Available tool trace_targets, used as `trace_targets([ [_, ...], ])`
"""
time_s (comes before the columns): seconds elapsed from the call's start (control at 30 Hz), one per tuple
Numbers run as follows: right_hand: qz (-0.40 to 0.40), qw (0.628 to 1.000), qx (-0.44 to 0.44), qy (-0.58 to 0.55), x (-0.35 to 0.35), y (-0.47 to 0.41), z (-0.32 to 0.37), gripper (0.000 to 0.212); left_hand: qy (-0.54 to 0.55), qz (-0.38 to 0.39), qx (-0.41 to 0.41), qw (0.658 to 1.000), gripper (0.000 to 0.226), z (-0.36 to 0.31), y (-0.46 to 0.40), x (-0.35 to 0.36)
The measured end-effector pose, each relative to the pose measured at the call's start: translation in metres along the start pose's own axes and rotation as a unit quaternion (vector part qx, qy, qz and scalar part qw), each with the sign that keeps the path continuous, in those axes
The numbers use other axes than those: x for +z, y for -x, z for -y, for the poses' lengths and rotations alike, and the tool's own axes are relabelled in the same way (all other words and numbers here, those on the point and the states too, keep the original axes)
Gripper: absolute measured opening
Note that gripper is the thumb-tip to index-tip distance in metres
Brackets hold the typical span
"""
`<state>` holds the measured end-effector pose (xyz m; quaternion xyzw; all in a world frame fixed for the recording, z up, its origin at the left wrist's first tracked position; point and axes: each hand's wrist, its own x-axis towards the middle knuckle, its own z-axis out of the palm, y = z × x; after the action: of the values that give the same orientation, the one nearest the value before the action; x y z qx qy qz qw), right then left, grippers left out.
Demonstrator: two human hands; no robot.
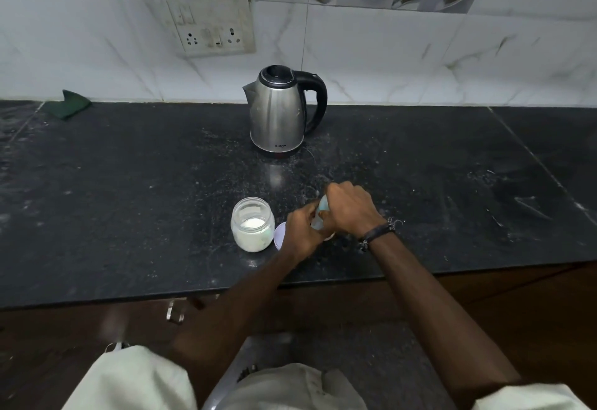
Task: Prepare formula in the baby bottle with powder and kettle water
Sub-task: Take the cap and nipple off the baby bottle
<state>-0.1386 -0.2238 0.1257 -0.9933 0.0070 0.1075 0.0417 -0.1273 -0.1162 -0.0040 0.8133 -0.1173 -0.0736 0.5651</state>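
Both hands meet on the baby bottle [319,216], a pale blue bottle almost wholly hidden between them on the black counter [129,216]. My left hand [302,232] grips its body from the left. My right hand [350,209] curls over its top. Left of the hands stands an open glass jar [252,225] with white powder inside. A white round lid [279,235] lies between the jar and my left hand. The steel kettle [279,111] with a black handle stands farther back, its lid down.
A green cloth [66,104] lies at the back left against the tiled wall. A wall socket plate [206,22] sits above the counter. The counter's front edge runs just below my forearms, with a drawer handle [174,312] under it.
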Motion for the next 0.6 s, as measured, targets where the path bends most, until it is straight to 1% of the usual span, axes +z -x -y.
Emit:
trace_targets([
  [0.1, -0.005, 1.0, 0.008, -0.02, -0.005, -0.001, 0.0, 0.033, -0.013, -0.012, -0.003, 1.0, 0.03, -0.004, 0.001, -0.002],
  [0.13, -0.014, 1.0, 0.015, -0.024, -0.006, -0.002, 0.001, 0.036, -0.014, -0.017, -0.003, 1.0, 0.031, -0.004, 0.0, -0.002],
  [0.23, -0.025, 0.999, 0.038, 0.016, -0.004, -0.001, 0.006, 0.052, -0.034, -0.023, -0.012, 0.999, 0.032, -0.004, -0.001, -0.001],
  [0.33, -0.03, 0.998, 0.049, 0.015, 0.003, -0.002, 0.009, 0.059, -0.051, -0.027, -0.012, 0.998, 0.031, -0.004, -0.001, -0.002],
  [0.4, -0.04, 0.998, 0.048, 0.026, 0.004, -0.002, 0.009, 0.062, -0.038, -0.027, -0.003, 0.999, 0.035, -0.002, 0.0, 0.0],
  [0.5, -0.049, 0.997, 0.041, 0.053, 0.004, -0.003, 0.008, 0.054, -0.021, -0.029, -0.004, 0.999, 0.045, 0.004, -0.001, 0.003],
  [0.6, -0.045, 0.998, 0.032, 0.043, 0.002, -0.005, 0.006, 0.039, -0.022, -0.025, 0.003, 0.999, 0.048, 0.004, -0.001, 0.003],
])
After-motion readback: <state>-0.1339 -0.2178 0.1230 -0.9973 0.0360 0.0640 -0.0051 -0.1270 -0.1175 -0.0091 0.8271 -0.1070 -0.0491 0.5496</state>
